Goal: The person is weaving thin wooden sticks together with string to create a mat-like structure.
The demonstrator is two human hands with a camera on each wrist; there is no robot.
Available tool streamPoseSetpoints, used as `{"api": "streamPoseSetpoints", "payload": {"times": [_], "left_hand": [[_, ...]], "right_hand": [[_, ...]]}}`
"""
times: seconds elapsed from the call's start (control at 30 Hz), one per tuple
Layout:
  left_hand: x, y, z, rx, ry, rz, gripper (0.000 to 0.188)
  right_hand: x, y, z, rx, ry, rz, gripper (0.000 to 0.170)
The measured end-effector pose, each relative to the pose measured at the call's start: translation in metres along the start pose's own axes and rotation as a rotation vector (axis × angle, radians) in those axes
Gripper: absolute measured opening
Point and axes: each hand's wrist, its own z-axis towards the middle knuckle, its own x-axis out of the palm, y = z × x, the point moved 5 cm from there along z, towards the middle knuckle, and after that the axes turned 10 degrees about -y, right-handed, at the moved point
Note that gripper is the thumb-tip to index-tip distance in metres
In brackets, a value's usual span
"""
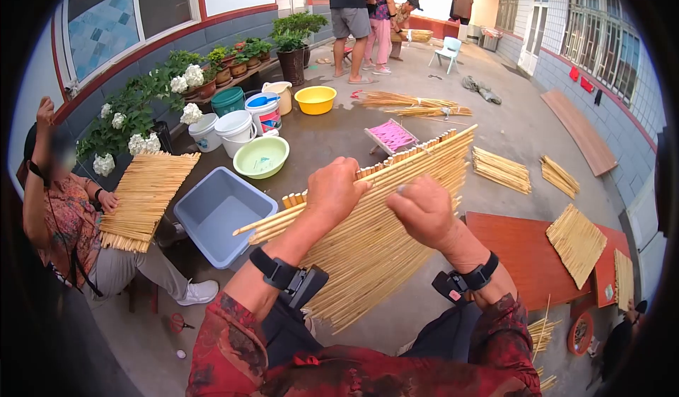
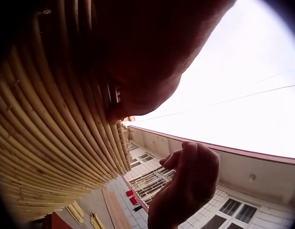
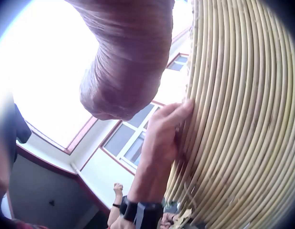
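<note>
A mat of pale straw-coloured stalks (image 1: 375,263), laid side by side and bound, stands tilted before the person in the head view. My left hand (image 1: 334,190) grips its upper edge, thumb on the near face. In the right wrist view the thumb of this left hand (image 3: 159,131) presses the outermost stalks. Just right of it, my right hand (image 1: 426,214) is curled into a fist and overlaps the mat. The left wrist view shows the right hand (image 2: 190,176) apart from the mat's edge, fingers bent in; no held thing shows there.
A blue-grey tub (image 1: 225,217), a green basin (image 1: 262,158) and buckets stand to the left. Beside them a seated person holds another stalk mat (image 1: 147,197). On the right are a red-brown board (image 1: 506,255) and stalk bundles (image 1: 501,171). A pink-topped stool (image 1: 392,135) stands ahead.
</note>
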Motion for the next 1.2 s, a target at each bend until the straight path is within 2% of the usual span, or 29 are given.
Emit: {"api": "streamPoseSetpoints", "payload": {"times": [0.03, 0.1, 0.13, 0.23, 0.4, 0.5, 0.73, 0.8, 0.93, 1.0, 1.03, 1.07, 1.13, 1.17, 1.2], "left_hand": [[-0.001, 0.009, 0.001, 0.006, -0.004, -0.013, 0.032], [-0.001, 0.007, 0.001, 0.031, 0.021, -0.036, 0.032], [-0.003, 0.005, 0.006, 0.052, 0.023, -0.052, 0.032], [-0.008, 0.004, 0.008, 0.095, 0.030, -0.054, 0.032], [-0.017, 0.001, 0.002, 0.066, 0.053, -0.050, 0.031], [-0.021, 0.003, 0.000, 0.059, 0.083, -0.065, 0.032], [-0.026, 0.000, -0.001, 0.059, 0.078, -0.120, 0.028], [-0.024, 0.000, -0.002, 0.075, 0.059, -0.107, 0.028], [-0.018, 0.008, -0.002, 0.033, 0.052, -0.118, 0.029], [-0.010, 0.009, -0.005, 0.000, 0.047, -0.091, 0.030], [-0.011, 0.011, 0.002, 0.004, 0.031, -0.060, 0.031], [-0.017, 0.019, 0.008, -0.007, -0.001, -0.053, 0.031], [-0.017, 0.036, 0.008, -0.091, -0.025, -0.080, 0.031], [-0.009, 0.040, 0.009, -0.045, -0.074, -0.063, 0.031], [-0.004, 0.043, 0.008, -0.046, -0.073, -0.063, 0.031]], "right_hand": [[0.005, -0.004, -0.003, -0.011, 0.000, 0.022, 0.013], [0.006, -0.011, -0.020, 0.058, 0.132, -0.075, 0.016], [0.017, -0.005, -0.028, -0.012, 0.259, -0.006, 0.019], [0.040, 0.006, -0.029, -0.045, 0.266, 0.039, 0.019], [0.059, 0.009, -0.020, -0.101, 0.265, 0.070, 0.015], [0.059, 0.014, -0.017, -0.204, 0.299, 0.073, 0.013], [0.062, 0.020, -0.007, -0.246, 0.282, 0.026, 0.012], [0.064, 0.022, -0.009, -0.343, 0.299, 0.081, 0.012], [0.071, 0.035, 0.002, -0.357, 0.352, 0.127, 0.012], [0.056, 0.076, 0.015, -0.406, 0.261, 0.380, 0.013], [0.047, 0.064, 0.025, -0.234, 0.252, 0.387, 0.009], [0.043, 0.064, 0.030, -0.265, 0.246, 0.402, 0.009], [0.023, 0.025, 0.027, 0.626, -0.159, 0.737, 0.006], [0.018, 0.023, 0.022, 0.636, -0.162, 0.727, 0.006], [0.027, 0.012, 0.009, 1.003, -0.129, 0.986, 0.008]]}}
